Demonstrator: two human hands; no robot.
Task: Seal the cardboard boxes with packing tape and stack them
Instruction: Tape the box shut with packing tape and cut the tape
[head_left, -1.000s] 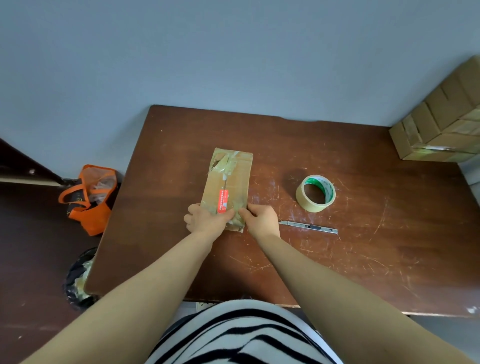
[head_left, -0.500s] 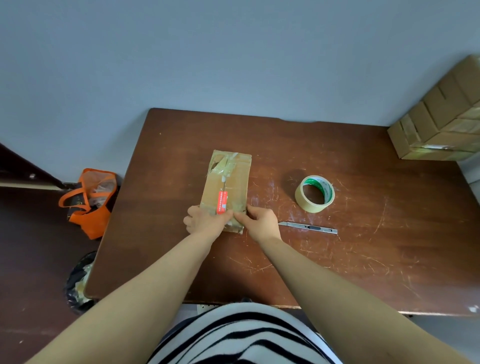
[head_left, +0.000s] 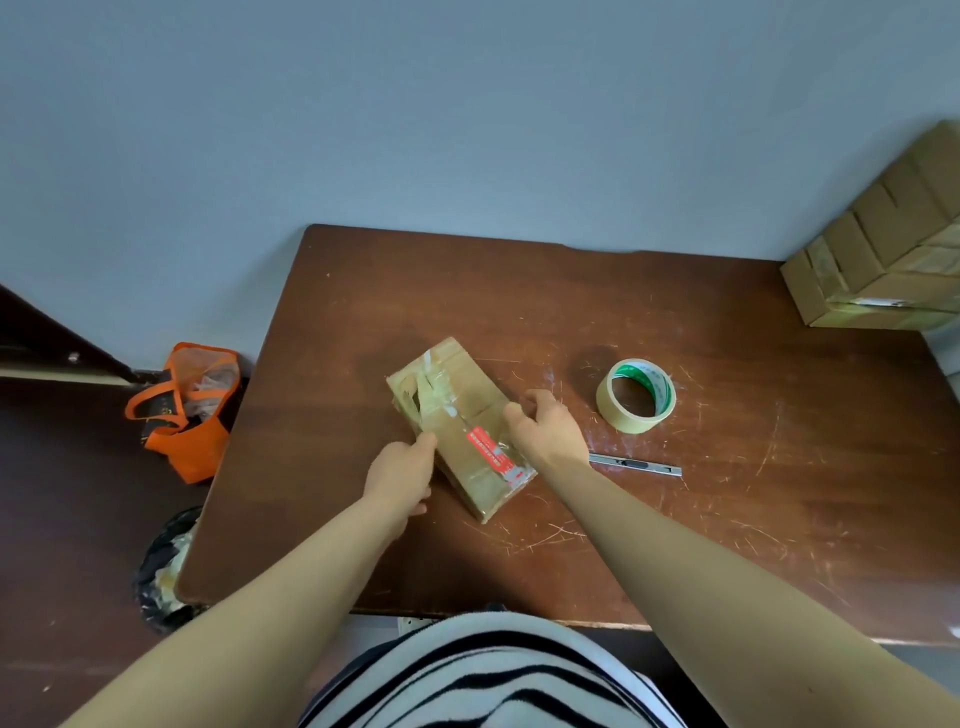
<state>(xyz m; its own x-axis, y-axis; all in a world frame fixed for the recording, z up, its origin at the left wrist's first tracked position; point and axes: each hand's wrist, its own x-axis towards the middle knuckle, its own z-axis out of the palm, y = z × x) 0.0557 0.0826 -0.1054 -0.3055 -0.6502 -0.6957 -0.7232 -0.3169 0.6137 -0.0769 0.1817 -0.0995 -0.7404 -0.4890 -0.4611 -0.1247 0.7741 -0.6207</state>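
Observation:
A small, flat cardboard box (head_left: 457, 415) with tape strips and a red label lies slanted on the brown table (head_left: 727, 509). My left hand (head_left: 402, 475) holds its left long edge, thumb against the side. My right hand (head_left: 545, 428) grips its right long edge, fingers curled over the top. The roll of beige packing tape (head_left: 636, 395) with a green-and-white core stands to the right of the box. A stack of sealed cardboard boxes (head_left: 883, 260) sits at the table's far right corner against the wall.
A metal utility knife (head_left: 636, 464) lies on the table just right of my right wrist. Left of the table, on the floor, an orange bag (head_left: 189, 410) and a black bin bag (head_left: 163, 571) stand. The wall runs along the table's back edge.
The box has turned from lengthwise to slanted, its near end swung right. Both hands moved from its near end to its long sides.

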